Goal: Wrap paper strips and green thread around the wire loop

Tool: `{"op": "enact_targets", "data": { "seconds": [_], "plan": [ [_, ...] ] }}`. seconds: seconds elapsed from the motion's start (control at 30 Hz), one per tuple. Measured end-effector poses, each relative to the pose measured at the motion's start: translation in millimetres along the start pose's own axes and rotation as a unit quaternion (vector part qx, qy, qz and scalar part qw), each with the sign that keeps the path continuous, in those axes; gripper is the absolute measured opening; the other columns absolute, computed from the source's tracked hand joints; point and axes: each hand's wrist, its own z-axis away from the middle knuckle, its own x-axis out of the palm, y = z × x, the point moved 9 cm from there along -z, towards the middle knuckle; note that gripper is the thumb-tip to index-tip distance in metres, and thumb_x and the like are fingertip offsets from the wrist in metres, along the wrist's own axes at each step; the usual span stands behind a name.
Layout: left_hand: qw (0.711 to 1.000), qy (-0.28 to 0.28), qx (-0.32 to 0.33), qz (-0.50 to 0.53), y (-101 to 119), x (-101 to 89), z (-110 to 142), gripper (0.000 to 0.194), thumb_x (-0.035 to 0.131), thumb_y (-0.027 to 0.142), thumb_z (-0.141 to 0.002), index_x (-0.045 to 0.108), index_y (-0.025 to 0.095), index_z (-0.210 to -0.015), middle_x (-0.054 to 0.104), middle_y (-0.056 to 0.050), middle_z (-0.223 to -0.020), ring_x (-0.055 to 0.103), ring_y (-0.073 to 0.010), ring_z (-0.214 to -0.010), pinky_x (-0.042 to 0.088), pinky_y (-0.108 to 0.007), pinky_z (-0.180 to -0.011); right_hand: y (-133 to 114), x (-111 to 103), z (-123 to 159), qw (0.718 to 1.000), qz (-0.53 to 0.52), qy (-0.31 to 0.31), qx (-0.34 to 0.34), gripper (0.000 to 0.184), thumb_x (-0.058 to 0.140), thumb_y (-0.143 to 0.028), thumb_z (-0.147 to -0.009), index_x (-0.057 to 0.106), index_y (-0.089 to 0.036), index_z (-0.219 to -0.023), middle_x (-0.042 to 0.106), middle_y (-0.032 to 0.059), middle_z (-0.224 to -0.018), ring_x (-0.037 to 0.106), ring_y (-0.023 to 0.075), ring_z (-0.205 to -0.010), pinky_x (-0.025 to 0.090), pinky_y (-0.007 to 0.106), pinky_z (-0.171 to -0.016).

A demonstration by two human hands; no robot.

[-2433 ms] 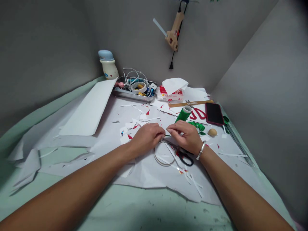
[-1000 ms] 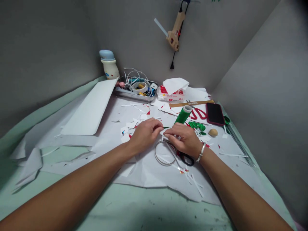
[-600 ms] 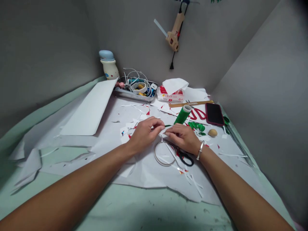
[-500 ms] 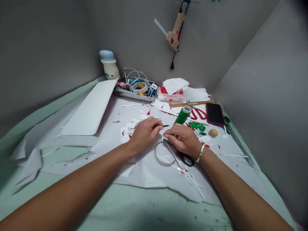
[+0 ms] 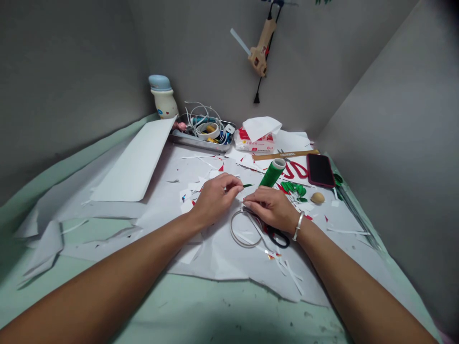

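My left hand (image 5: 217, 197) is closed in a pinch, with a thin green leaf-like strip (image 5: 247, 185) sticking out from its fingertips. Just to the right, my right hand (image 5: 271, 206) has thumb and forefinger pressed together; whatever is between them is too small to make out. Behind the right hand leans a green thread spool (image 5: 273, 172) with a white core. Under and in front of that hand lie black-handled scissors (image 5: 279, 237), partly hidden, and a pale ring (image 5: 232, 232). Small green oval pieces (image 5: 292, 188) lie in a pile beyond the right wrist.
Paper scraps litter the white sheet (image 5: 222, 260). Further back are a metal tray (image 5: 199, 142) of supplies, a tissue pack (image 5: 254, 143), red-handled scissors (image 5: 297, 169), a ruler (image 5: 301, 154) and a phone (image 5: 320, 169). A glue gun (image 5: 263, 48) hangs on the wall.
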Motion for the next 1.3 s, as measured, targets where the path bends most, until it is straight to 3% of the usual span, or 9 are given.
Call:
{"op": "enact_targets", "data": {
  "seconds": [0.13,0.27,0.4,0.53,0.67,0.8,1.3],
  "plan": [
    [0.991,-0.069,0.055,-0.097,5.0,17.1,3.8,0.014,0.052,0.018,-0.085,0.066,0.018,-0.084,0.064,-0.003,-0.083,0.058,-0.0169,-0.080,0.043,-0.030,-0.074,-11.4,-11.3,-0.9,0.998,0.052,0.042,-0.011,0.014,0.056,-0.020,-0.088,0.070,-0.019,-0.086,0.068,0.0030,-0.074,0.055,0.0149,-0.068,0.044,0.028,-0.069],
    [0.981,-0.145,0.105,-0.067,18.5,31.4,11.0,0.014,0.052,0.016,-0.085,0.066,0.019,-0.086,0.064,-0.002,-0.082,0.058,-0.0154,-0.079,0.043,-0.028,-0.074,8.4,-23.4,-0.3,0.994,0.041,0.086,0.044,0.015,0.056,-0.020,-0.088,0.070,-0.018,-0.083,0.068,0.0026,-0.073,0.057,0.0147,-0.068,0.043,0.027,-0.067],
    [0.993,-0.096,0.060,0.021,17.3,17.9,5.5,0.013,0.053,0.020,-0.086,0.066,0.019,-0.085,0.065,-0.002,-0.085,0.059,-0.0144,-0.080,0.045,-0.027,-0.075,23.4,-14.6,0.5,0.995,-0.006,0.057,0.077,0.014,0.057,-0.020,-0.087,0.071,-0.020,-0.085,0.070,0.0023,-0.078,0.060,0.0141,-0.070,0.045,0.026,-0.067],
    [0.999,-0.027,0.017,0.000,4.4,5.3,0.8,0.014,0.052,0.023,-0.086,0.065,0.018,-0.084,0.066,-0.003,-0.087,0.059,-0.0166,-0.084,0.045,-0.029,-0.076,2.7,-1.3,-0.1,1.000,0.001,0.001,0.013,0.014,0.057,-0.020,-0.087,0.071,-0.021,-0.086,0.071,0.0024,-0.078,0.060,0.0147,-0.073,0.046,0.026,-0.070],
    [0.994,-0.086,0.025,-0.070,0.5,19.5,3.5,0.016,0.051,0.018,-0.085,0.067,0.019,-0.086,0.066,-0.003,-0.086,0.059,-0.0176,-0.082,0.044,-0.031,-0.076,-10.5,-11.8,-0.6,0.998,0.046,0.042,-0.005,0.014,0.056,-0.021,-0.087,0.070,-0.020,-0.086,0.068,0.0030,-0.072,0.056,0.0153,-0.068,0.044,0.028,-0.067],
    [0.987,-0.152,0.031,-0.040,3.6,33.3,7.7,0.014,0.053,0.018,-0.084,0.067,0.020,-0.085,0.065,-0.002,-0.084,0.058,-0.0161,-0.079,0.044,-0.029,-0.073,2.0,-23.5,-0.8,0.994,0.055,0.087,0.036,0.015,0.055,-0.021,-0.088,0.069,-0.020,-0.080,0.067,0.0024,-0.070,0.056,0.0152,-0.066,0.044,0.029,-0.066],
    [0.983,-0.179,0.016,0.023,6.2,36.1,10.4,0.014,0.051,0.019,-0.085,0.065,0.018,-0.086,0.065,-0.002,-0.087,0.057,-0.0136,-0.075,0.044,-0.027,-0.070,42.1,-13.9,4.3,0.987,-0.048,0.068,0.138,0.018,0.057,-0.028,-0.087,0.071,-0.020,-0.083,0.071,0.0009,-0.079,0.062,0.0139,-0.070,0.046,0.024,-0.065]
  ]
}}
